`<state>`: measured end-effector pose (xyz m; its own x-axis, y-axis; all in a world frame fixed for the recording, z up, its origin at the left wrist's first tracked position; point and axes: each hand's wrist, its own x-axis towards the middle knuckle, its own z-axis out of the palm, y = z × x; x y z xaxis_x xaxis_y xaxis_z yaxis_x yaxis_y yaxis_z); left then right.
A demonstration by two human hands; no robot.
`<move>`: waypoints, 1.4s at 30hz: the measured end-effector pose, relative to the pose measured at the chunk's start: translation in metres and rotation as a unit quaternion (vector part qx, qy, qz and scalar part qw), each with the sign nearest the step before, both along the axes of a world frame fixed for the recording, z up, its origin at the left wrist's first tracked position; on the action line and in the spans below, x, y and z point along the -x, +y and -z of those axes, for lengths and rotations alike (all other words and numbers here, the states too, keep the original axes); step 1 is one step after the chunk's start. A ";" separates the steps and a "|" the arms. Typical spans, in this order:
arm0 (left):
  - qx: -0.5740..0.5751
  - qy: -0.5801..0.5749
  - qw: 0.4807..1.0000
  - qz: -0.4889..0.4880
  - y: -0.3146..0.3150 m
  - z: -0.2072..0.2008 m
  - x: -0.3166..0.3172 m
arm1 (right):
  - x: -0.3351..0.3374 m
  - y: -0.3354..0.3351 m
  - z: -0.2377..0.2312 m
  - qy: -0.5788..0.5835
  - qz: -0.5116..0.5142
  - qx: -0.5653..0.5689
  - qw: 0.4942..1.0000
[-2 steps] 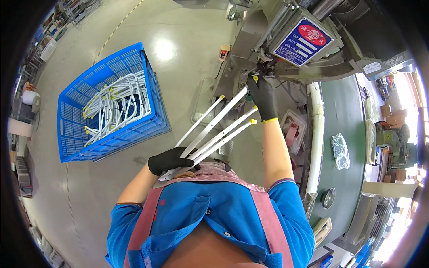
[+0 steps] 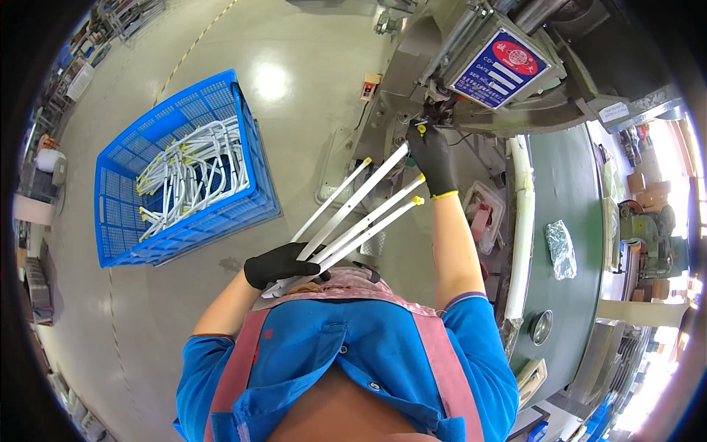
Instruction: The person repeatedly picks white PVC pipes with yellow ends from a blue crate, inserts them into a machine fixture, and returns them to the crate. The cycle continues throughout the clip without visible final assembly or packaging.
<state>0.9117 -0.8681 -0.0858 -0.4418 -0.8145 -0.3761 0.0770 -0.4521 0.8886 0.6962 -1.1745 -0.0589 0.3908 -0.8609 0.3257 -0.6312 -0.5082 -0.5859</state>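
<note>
My left hand [image 2: 281, 267], in a black glove, is closed around the near end of a folding frame of white metal tubes [image 2: 359, 237] at my waist. Its legs fan out up and to the right, several of them tipped with yellow caps [image 2: 418, 200]. Farther up, my gloved right hand [image 2: 433, 158] is closed on the far end of the frame, where the widest leg meets the glove. A yellow cap shows beside its fingers. That hand is right at the working head of a metal machine [image 2: 412, 96]; the fingertips are partly hidden there.
A blue plastic crate [image 2: 254, 173] on the left holds several bent white tube frames [image 2: 195, 173]. At right runs a green-topped table [image 2: 571, 309] with a plastic bag [image 2: 561, 250] and a round metal bowl [image 2: 541, 328]. A small control box [image 2: 368, 88] stands near the machine.
</note>
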 end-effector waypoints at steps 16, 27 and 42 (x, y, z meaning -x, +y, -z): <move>-0.070 0.010 0.997 -0.010 0.003 -0.027 0.001 | 0.003 -0.032 0.041 -0.129 -0.123 -0.130 0.975; -0.083 0.068 0.993 -0.044 0.007 -0.039 0.007 | -0.002 -0.026 0.070 -0.121 -0.040 -0.095 0.987; -0.070 0.116 0.990 -0.042 0.005 -0.005 0.002 | 0.059 0.017 0.092 -0.212 0.098 -0.226 0.946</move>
